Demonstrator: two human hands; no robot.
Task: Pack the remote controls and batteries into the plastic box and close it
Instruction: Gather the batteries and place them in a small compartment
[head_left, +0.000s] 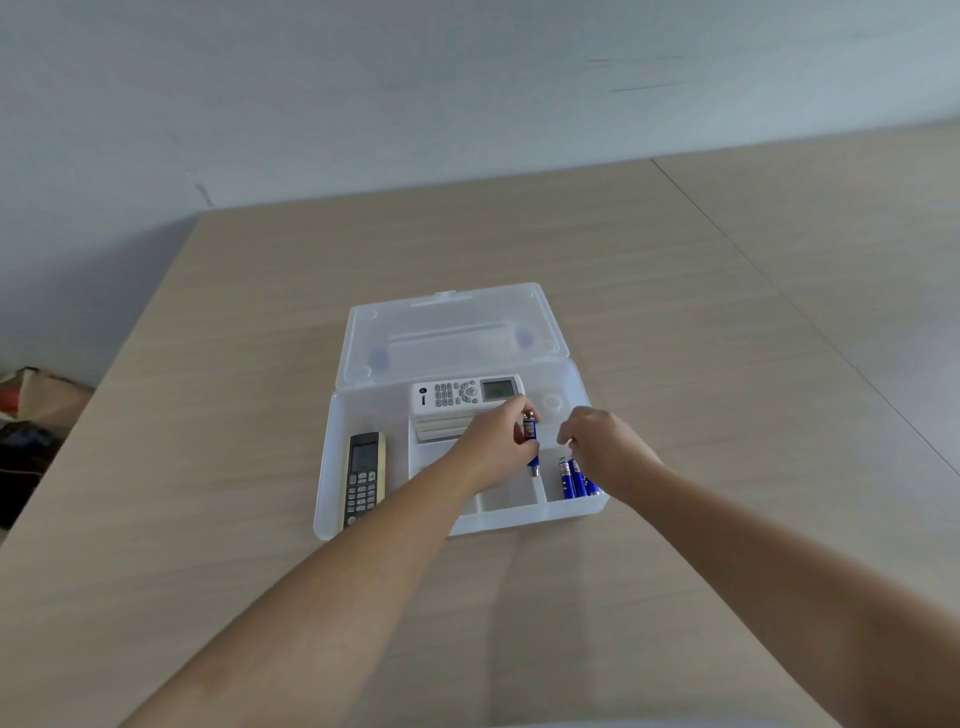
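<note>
A light, stiff, slippery battery (530, 441) is pinched mid-barrel by the left hand (496, 447); the right hand's (602, 447) grip cannot be told.

Plain room, wooden table (623, 291), bare wall (363, 104)

You have one box (332, 467), lid open. Remotes: two, one white (467, 393) and one black (363, 475). Batteries: at least four visible, two at your left hand (530, 441), two or three in the right compartment (574, 478); exact count there cannot be confirmed.
</note>
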